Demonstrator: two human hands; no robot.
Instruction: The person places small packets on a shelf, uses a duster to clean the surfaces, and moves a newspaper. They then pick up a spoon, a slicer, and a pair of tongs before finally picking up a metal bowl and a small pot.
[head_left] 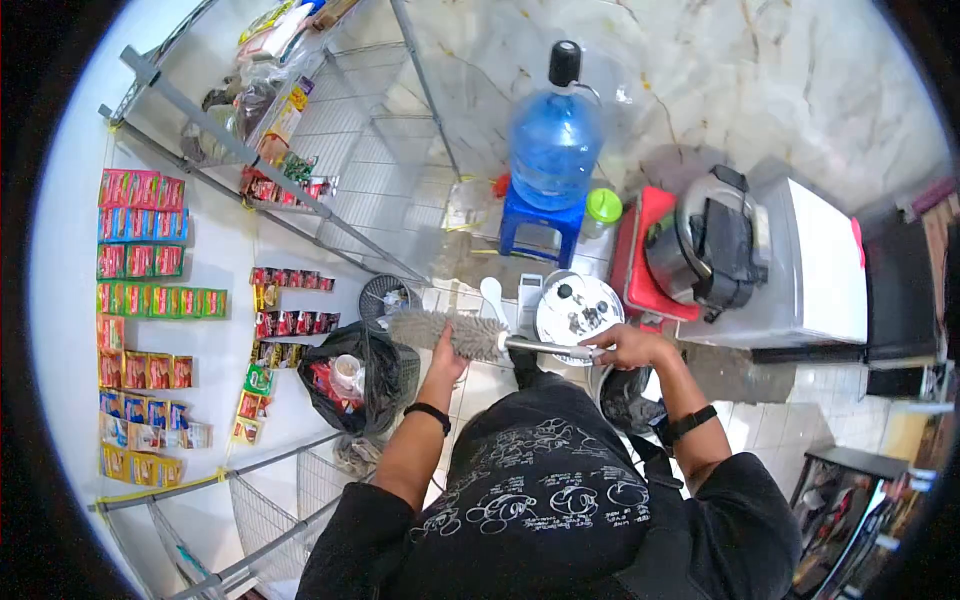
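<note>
A duster [425,328] with a fluffy grey head and a shiny metal handle lies level in front of my body. My left hand [450,352] is closed on the fluffy head, with the thumb showing over it. The far end of the handle is in my right hand [630,347], fingers wrapped round it. Just beyond the handle sits a round white lid or tray [560,325] with dark pieces on it. A white ladle-shaped thing [493,295] lies beside it on the tiled floor.
Wire shelving [380,150] stands at the left, near hanging sachet strips [145,300]. A black rubbish bag [325,395] and a dark basket [385,292] are by my left arm. A blue water bottle [555,145] rests on a blue stool [545,222]. A large cooker [700,240] is at the right.
</note>
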